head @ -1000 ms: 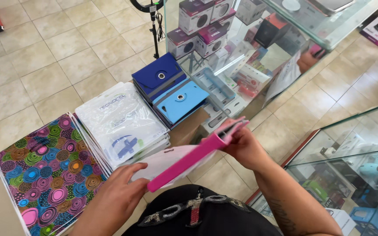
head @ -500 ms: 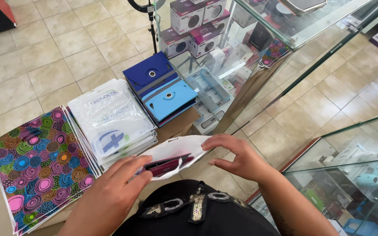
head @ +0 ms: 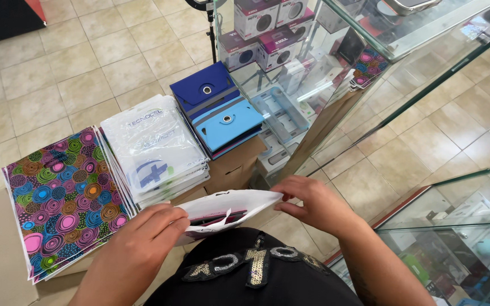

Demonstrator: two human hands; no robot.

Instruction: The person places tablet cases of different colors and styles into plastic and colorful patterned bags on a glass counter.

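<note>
White plastic sleeve (head: 231, 211), lower centre of frame, mouth open, pink tablet case (head: 222, 218) partly visible inside. Left hand (head: 143, 241): fingers together, clamped on the sleeve's left end. Right hand (head: 313, 204): fingertips pinched on the sleeve's right edge. Left of frame: stack of multicoloured circle-patterned cases (head: 63, 198). Centre: stack of white bagged cases (head: 154, 147), just beside the patterned stack. Upper centre: dark blue case (head: 205, 90) and light blue case (head: 228, 122), both lying on a cardboard box (head: 239, 167). Right: glass display cabinet (head: 404, 85) holding boxed goods.

Left hand (head: 143, 241), right hand (head: 313, 204): fingers pinched.
</note>
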